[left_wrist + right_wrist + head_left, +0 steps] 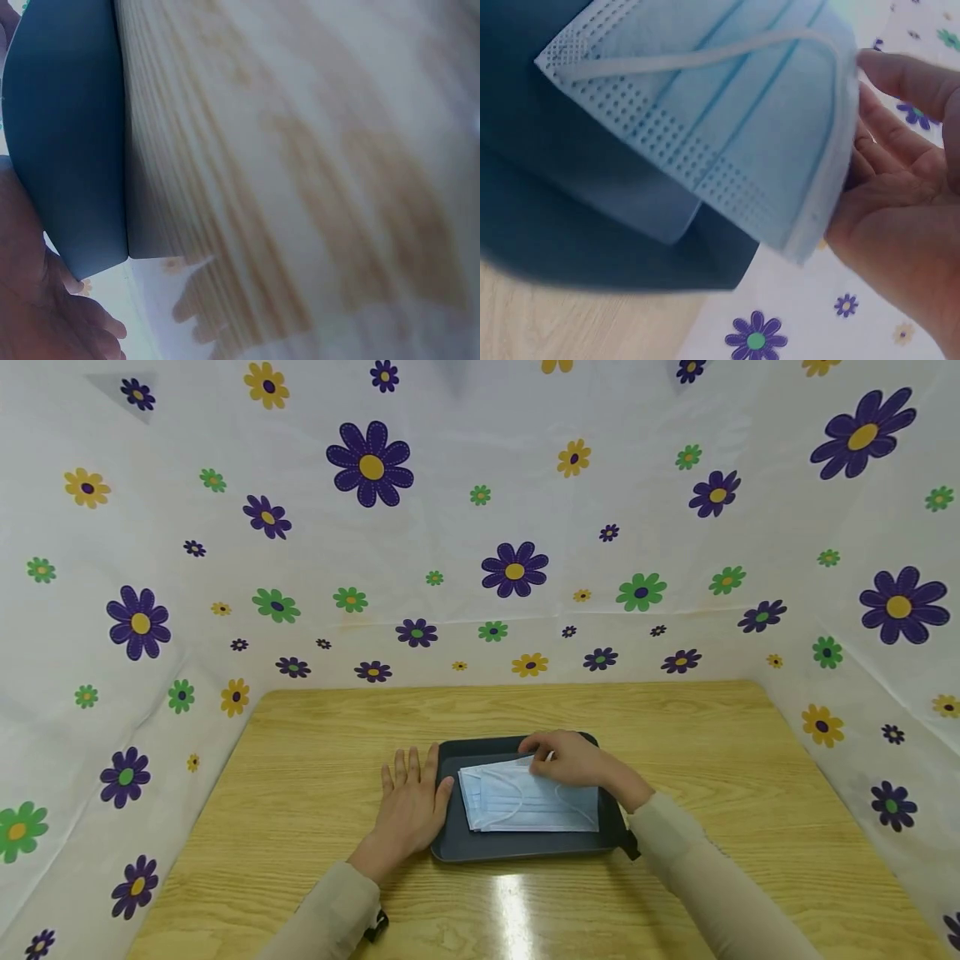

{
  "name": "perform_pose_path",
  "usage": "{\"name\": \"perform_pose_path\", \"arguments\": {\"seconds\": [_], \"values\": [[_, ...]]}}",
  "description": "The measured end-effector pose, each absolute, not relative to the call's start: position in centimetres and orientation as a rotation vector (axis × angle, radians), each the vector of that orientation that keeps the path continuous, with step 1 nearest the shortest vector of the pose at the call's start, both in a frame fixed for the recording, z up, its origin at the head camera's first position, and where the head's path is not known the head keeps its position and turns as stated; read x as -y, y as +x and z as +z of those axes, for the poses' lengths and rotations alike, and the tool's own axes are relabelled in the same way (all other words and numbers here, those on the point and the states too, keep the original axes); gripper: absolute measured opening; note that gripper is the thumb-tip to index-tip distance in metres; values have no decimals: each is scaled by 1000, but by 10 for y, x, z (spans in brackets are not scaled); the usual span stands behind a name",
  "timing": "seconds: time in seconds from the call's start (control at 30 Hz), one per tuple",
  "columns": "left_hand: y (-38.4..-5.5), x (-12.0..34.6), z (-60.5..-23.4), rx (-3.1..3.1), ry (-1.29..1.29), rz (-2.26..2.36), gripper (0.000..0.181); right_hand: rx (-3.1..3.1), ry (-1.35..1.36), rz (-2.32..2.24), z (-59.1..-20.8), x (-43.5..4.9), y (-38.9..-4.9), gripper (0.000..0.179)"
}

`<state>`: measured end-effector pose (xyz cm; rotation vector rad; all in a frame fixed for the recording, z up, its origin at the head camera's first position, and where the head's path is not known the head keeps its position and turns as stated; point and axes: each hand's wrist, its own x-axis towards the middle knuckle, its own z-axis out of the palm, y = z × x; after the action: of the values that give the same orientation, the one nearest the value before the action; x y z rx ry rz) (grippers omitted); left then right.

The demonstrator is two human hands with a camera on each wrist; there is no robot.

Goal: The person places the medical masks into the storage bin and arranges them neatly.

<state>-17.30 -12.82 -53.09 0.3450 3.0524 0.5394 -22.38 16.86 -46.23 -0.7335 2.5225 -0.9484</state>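
Light blue disposable face masks [536, 802] lie overlapping in a dark grey tray [525, 855]. Thumb and fingers of my right hand [573, 760] pinch the far edge of the top mask. In the right wrist view that face mask [742, 112] stands tilted up from the tray [592, 225], its white ear loop showing, with the right hand [900, 165] at its edge. My left hand [411, 810] rests against the tray's left side, fingers spread and straight. The left wrist view shows the tray's outer wall [67, 135] beside the left hand [45, 292].
The tray stands on a wood-grain table [337, 735]. A white cloth with purple, yellow and green flowers [442, 527] hangs around the table's back and sides. Light glares off the tabletop in front of the tray.
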Motion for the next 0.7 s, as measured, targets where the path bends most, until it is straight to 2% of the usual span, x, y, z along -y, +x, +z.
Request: {"name": "perform_pose_path", "arguments": {"seconds": [0.17, 0.37, 0.7], "values": [[-172, 127, -530, -3046, 341, 545, 67, -2490, -709, -1059, -461, -176, -224, 41], [-172, 128, -531, -3048, 336, 531, 69, -2580, -690, -1070, -467, -169, -223, 30], [-173, 128, -531, -3054, 345, 530, 69, -2681, -702, -995, -467, -157, -221, 22]]}}
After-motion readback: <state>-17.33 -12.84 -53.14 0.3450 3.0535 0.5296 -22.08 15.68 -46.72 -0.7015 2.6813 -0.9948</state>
